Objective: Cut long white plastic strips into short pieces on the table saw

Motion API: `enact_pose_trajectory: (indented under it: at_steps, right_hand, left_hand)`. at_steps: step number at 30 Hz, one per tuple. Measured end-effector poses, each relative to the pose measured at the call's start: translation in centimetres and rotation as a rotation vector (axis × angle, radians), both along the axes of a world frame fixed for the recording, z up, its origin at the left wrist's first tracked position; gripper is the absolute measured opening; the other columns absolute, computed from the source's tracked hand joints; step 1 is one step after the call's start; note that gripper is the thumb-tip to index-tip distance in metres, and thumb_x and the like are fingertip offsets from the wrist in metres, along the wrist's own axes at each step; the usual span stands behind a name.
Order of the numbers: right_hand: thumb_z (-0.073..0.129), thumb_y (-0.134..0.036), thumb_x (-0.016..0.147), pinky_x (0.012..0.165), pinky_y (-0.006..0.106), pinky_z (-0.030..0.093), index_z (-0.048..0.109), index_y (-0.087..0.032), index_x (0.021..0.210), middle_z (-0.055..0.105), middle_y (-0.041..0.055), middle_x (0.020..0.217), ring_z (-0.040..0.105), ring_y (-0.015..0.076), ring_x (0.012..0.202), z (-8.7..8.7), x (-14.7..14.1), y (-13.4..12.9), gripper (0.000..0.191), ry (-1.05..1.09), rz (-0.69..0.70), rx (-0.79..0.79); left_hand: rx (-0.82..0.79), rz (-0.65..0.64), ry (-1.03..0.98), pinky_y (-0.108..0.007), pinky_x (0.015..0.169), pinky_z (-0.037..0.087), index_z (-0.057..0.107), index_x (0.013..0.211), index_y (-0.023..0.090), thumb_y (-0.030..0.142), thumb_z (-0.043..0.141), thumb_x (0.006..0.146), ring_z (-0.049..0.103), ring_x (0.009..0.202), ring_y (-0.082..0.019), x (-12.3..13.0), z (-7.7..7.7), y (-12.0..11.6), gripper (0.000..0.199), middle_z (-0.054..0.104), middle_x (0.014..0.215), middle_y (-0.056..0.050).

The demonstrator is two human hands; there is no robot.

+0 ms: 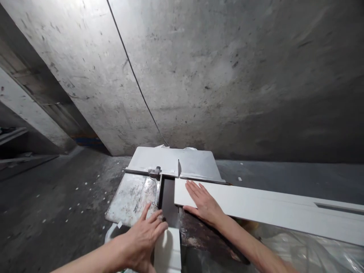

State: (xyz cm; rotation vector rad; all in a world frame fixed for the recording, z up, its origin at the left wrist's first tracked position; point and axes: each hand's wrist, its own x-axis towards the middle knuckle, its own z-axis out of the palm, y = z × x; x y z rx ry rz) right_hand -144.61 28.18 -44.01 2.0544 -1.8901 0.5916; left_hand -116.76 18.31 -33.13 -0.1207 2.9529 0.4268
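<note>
My right hand (203, 203) lies flat on the left end of a long white board (264, 208), its thumb at the board's near edge. The board lies across a table saw (153, 161) with a pale top and extends out to the right. A thin upright blade (179, 168) stands just beyond the board's left end. My left hand (146, 237) rests over the scuffed left part of the saw top, fingers apart and partly bent. Beside it is a short white piece (169, 250), partly covered by the hand. Between the hands runs a dark strip (169, 197).
A metal fence with a knob (156, 171) crosses the saw top at left. Behind stands a stained concrete wall (199, 76) with a hanging black cable (133, 72). White scraps (76, 189) dot the floor. Clear plastic sheeting (301, 252) lies under the board at right.
</note>
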Motion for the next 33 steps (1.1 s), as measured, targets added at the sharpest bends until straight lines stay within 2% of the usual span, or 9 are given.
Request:
enact_pose_trajectory:
  at_steps: [3,6,9,12,16,20,23,28,33]
  right_hand:
    - [0.052,-0.058,0.091,0.111,0.051,0.034,0.037,-0.002,0.144,0.039,0.0222,0.146,0.034,0.0324,0.138,0.6,3.0,-2.9,0.079,-0.043,0.016,-0.001]
    - [0.053,-0.056,0.091,0.113,0.050,0.032,0.040,0.000,0.142,0.037,0.0237,0.147,0.032,0.0332,0.139,1.2,5.0,-4.6,0.077,-0.099,-0.001,0.001]
    - [0.045,-0.053,0.095,0.114,0.050,0.032,0.038,-0.002,0.144,0.036,0.0215,0.148,0.031,0.0314,0.139,1.9,5.7,-4.9,0.071,-0.169,-0.017,0.021]
    - [0.039,-0.053,0.097,0.113,0.050,0.033,0.030,-0.004,0.148,0.037,0.0207,0.148,0.032,0.0290,0.139,2.3,5.4,-4.2,0.071,-0.231,0.006,0.035]
    - [0.041,-0.055,0.096,0.112,0.049,0.034,0.011,-0.011,0.154,0.031,0.0181,0.152,0.029,0.0277,0.141,1.4,2.7,-1.9,0.079,-0.215,0.070,0.041]
    - [0.039,-0.064,0.093,0.111,0.060,0.026,0.004,-0.013,0.154,0.031,0.0196,0.151,0.030,0.0329,0.140,-0.3,-2.1,-0.7,0.087,-0.056,-0.031,0.034]
    - [0.032,-0.066,0.094,0.112,0.059,0.023,0.014,-0.010,0.153,0.029,0.0191,0.152,0.028,0.0310,0.141,-0.5,-5.0,-2.4,0.083,0.001,-0.068,0.068]
    - [0.030,-0.066,0.094,0.113,0.056,0.024,0.030,-0.007,0.148,0.031,0.0185,0.151,0.029,0.0304,0.140,0.9,-8.2,-6.7,0.080,0.026,-0.114,0.128]
    - [0.033,-0.064,0.095,0.113,0.056,0.024,0.030,-0.008,0.148,0.031,0.0174,0.151,0.030,0.0299,0.140,1.5,-8.9,-7.2,0.078,0.020,-0.126,0.132]
  left_hand:
    - [-0.015,0.153,0.104,-0.060,0.115,0.015,0.047,0.120,0.021,0.074,0.068,0.064,0.053,0.118,-0.034,1.0,0.3,-0.7,0.080,0.060,0.117,-0.013]
    - [-0.058,0.312,0.226,-0.053,0.108,0.035,0.037,0.132,0.018,0.069,0.066,0.072,0.047,0.126,-0.035,0.2,-0.2,-3.7,0.084,0.049,0.135,-0.021]
    - [-0.063,0.344,0.275,-0.049,0.107,0.039,0.021,0.144,0.018,0.068,0.069,0.071,0.035,0.137,-0.036,-2.5,-0.8,-6.1,0.101,0.026,0.151,-0.024]
    - [-0.070,0.356,0.178,-0.049,0.100,0.046,0.011,0.149,0.022,0.061,0.081,0.061,0.039,0.134,-0.039,-6.3,-0.9,-6.7,0.119,0.015,0.156,-0.024]
    - [-0.053,0.351,0.052,-0.050,0.103,0.042,0.010,0.151,0.022,0.053,0.085,0.059,0.037,0.136,-0.039,-9.5,-0.7,-6.6,0.123,0.024,0.153,-0.022]
    - [-0.018,0.343,0.099,-0.048,0.108,0.038,0.012,0.151,0.023,0.056,0.086,0.051,0.035,0.137,-0.037,-10.6,-1.1,-8.3,0.128,0.028,0.153,-0.018]
    - [-0.002,0.349,0.143,-0.045,0.108,0.037,0.015,0.149,0.021,0.055,0.087,0.050,0.038,0.136,-0.035,-12.5,-1.5,-10.8,0.128,0.031,0.151,-0.018]
    - [-0.062,0.380,0.145,-0.042,0.105,0.040,0.020,0.145,0.017,0.055,0.087,0.050,0.044,0.131,-0.034,-16.6,-1.2,-14.6,0.122,0.035,0.148,-0.018]
    - [-0.088,0.383,0.125,-0.042,0.098,0.045,0.033,0.134,0.019,0.055,0.084,0.054,0.050,0.123,-0.034,-17.4,-0.5,-14.7,0.101,0.045,0.138,-0.016]
